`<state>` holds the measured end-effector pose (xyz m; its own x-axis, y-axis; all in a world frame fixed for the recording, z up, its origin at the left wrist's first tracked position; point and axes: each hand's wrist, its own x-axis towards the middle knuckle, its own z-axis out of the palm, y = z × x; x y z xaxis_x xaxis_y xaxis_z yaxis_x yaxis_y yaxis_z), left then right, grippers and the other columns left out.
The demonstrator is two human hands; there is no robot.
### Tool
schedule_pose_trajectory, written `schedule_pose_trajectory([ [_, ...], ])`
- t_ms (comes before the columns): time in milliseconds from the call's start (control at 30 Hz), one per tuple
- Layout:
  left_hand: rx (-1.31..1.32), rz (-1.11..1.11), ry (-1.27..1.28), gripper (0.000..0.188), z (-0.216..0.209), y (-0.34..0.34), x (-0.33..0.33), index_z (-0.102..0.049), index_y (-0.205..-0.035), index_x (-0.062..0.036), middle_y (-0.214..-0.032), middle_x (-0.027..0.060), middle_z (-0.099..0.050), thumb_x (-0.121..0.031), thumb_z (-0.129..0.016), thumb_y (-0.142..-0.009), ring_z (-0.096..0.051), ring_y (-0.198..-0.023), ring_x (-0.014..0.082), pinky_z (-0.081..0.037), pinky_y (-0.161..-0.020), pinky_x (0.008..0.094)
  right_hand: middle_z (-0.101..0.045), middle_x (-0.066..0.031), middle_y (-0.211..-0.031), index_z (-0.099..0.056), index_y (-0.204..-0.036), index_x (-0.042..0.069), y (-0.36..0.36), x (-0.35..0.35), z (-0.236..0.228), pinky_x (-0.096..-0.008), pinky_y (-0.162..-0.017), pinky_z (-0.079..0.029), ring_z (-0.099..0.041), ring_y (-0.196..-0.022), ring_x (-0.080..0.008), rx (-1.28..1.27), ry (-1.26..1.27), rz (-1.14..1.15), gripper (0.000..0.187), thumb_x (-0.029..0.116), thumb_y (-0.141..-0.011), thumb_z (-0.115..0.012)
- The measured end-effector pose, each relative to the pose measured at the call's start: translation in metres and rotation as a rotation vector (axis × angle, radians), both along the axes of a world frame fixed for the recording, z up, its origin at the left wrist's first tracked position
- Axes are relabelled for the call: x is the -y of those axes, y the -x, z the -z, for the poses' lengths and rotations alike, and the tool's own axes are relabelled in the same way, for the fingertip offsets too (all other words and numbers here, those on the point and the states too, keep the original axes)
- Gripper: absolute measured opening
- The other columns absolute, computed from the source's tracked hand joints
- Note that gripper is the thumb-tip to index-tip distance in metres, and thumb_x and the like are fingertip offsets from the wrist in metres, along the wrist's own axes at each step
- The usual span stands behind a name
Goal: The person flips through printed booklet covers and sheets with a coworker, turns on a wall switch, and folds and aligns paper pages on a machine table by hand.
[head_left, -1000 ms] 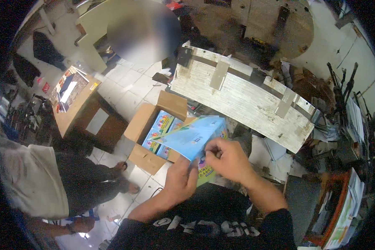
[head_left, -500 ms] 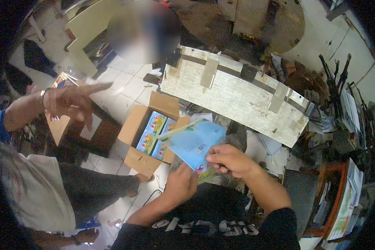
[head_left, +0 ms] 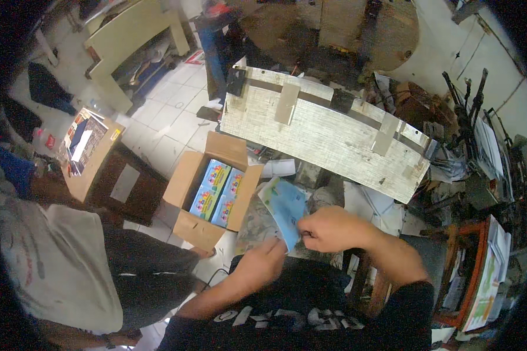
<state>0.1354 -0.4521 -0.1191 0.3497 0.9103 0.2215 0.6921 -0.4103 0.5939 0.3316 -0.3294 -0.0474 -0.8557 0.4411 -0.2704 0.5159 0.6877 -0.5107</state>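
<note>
A glossy blue printed sheet (head_left: pixel 286 206) is between my two hands, tilted and curved so that it looks narrow. My left hand (head_left: pixel 259 264) pinches its lower left edge. On the other side, my right hand (head_left: pixel 335 229) is closed with curled fingers at the sheet's right edge. Just left of the sheet stands an open cardboard box (head_left: pixel 181 175) with its flaps spread. Packed in it are several colourful blue and yellow packs (head_left: pixel 216 175). Whether the sheet is single or has layers cannot be seen.
Ahead lies a long whitish board (head_left: pixel 322 137) with tape strips. A person in a light shirt (head_left: pixel 58 263) stands at the left, near a brown box (head_left: pixel 120 175) topped with books (head_left: pixel 85 140). At the right is a wooden rack (head_left: pixel 480 263) with papers.
The sheet has turned from spread wide to narrow and curved. My right hand has shifted slightly right. The other person's pointing hand has dropped from above the brown box.
</note>
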Motion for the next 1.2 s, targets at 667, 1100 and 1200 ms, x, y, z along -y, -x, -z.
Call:
schedule_pose_trajectory([
  [667, 0.209, -0.213, 0.116, 0.022, -0.032, -0.002, -0.015, -0.051, -0.106, 0.0001, -0.084, 0.0252, -0.059, -0.007, -0.054, -0.086, -0.058, -0.079, 0.0463, -0.048, -0.069, 0.0515, -0.066, -0.0118, -0.088, -0.063, -0.099, 0.003, 0.004, 0.018, 0.005, -0.0356, -0.068, -0.051, -0.065, -0.077, -0.0281, -0.522, 0.073, 0.411, 0.018, 0.017, -0.087, -0.064],
  [1100, 0.373, -0.263, 0.038, 0.019, -0.033, -0.001, -0.021, -0.056, -0.105, 0.0031, -0.088, 0.0253, -0.061, -0.007, -0.055, -0.089, -0.061, -0.082, 0.0435, -0.049, -0.070, 0.0445, -0.065, -0.0145, -0.100, -0.064, -0.105, 0.000, 0.011, 0.033, 0.028, -0.0340, -0.077, -0.052, -0.065, -0.087, -0.0272, -0.723, -0.135, 0.563, 0.023, 0.011, -0.085, -0.067],
  [1200, 0.486, -0.272, 0.111, 0.020, -0.033, 0.000, -0.021, -0.056, -0.107, 0.0038, -0.093, 0.0253, -0.062, -0.008, -0.054, -0.091, -0.062, -0.085, 0.0401, -0.049, -0.072, 0.0409, -0.065, -0.0142, -0.099, -0.065, -0.104, 0.000, 0.012, 0.035, 0.033, -0.0360, -0.079, -0.052, -0.064, -0.089, -0.0300, -0.713, -0.255, 0.530, 0.023, 0.011, -0.084, -0.067],
])
